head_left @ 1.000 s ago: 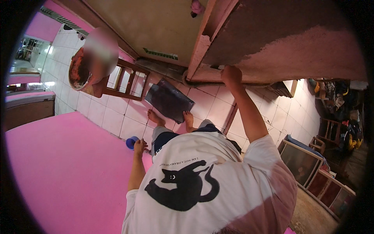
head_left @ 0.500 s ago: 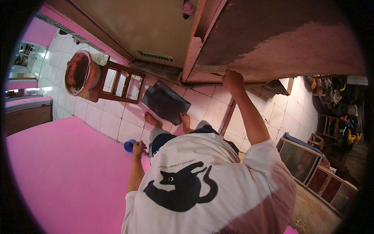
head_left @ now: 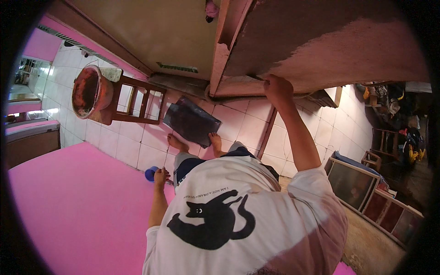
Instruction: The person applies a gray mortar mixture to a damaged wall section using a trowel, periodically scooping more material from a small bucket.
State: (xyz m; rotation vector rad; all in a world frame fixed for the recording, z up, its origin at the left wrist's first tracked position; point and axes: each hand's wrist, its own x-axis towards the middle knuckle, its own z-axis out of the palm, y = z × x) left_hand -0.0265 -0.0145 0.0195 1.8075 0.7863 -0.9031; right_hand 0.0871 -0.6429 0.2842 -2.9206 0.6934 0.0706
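My right hand is raised against the wall, closed round a thin flat-bladed tool. Its dark blade meets the wall near the lower edge, seen almost edge-on; the handle is hidden in my fist. Dark grey, wet-looking coating covers the wall's upper part, with a ragged border against the pinkish surface below. Low at my left side, my left hand is closed at the rim of a small blue cup. What the cup holds cannot be made out.
A stained bucket stands on a wooden stool at far left. Before my feet a dark sheet lies on the white floor tiles. A pink surface fills the lower left. A glass-fronted cabinet and clutter are at right.
My right hand has shifted slightly up and to the right along the wall, with the tool still in it. My left hand stays by the blue cup. The whole view has drifted a little.
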